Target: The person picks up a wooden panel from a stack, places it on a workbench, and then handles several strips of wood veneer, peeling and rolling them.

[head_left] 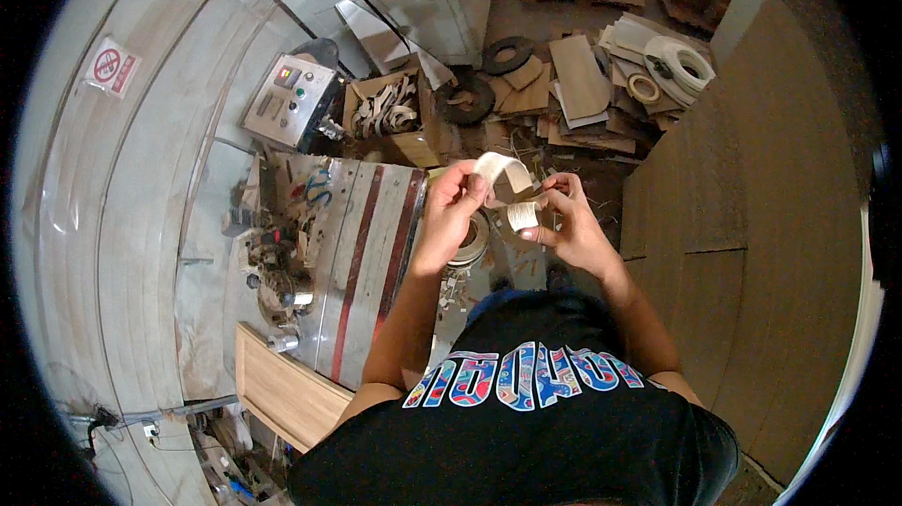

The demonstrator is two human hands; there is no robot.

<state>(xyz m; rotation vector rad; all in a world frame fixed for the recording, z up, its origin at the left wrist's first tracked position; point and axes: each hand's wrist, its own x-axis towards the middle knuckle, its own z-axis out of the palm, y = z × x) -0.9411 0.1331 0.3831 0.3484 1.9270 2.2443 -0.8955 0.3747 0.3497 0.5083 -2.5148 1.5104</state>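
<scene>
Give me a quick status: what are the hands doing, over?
Left hand pinching the free end of a pale strip. Right hand gripping a small roll of it. Both held up over the metal bench; nothing between the hands.

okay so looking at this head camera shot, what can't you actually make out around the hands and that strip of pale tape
Head view only:
- Left hand: its fingers cover where the pale strip starts.
- Right hand: its palm hides most of the small roll.
- Cardboard box: the scraps inside are too small to tell apart.
- Control box: its buttons are too small to make out.
- Floor under the hands: blocked by forearms and shirt.
</scene>
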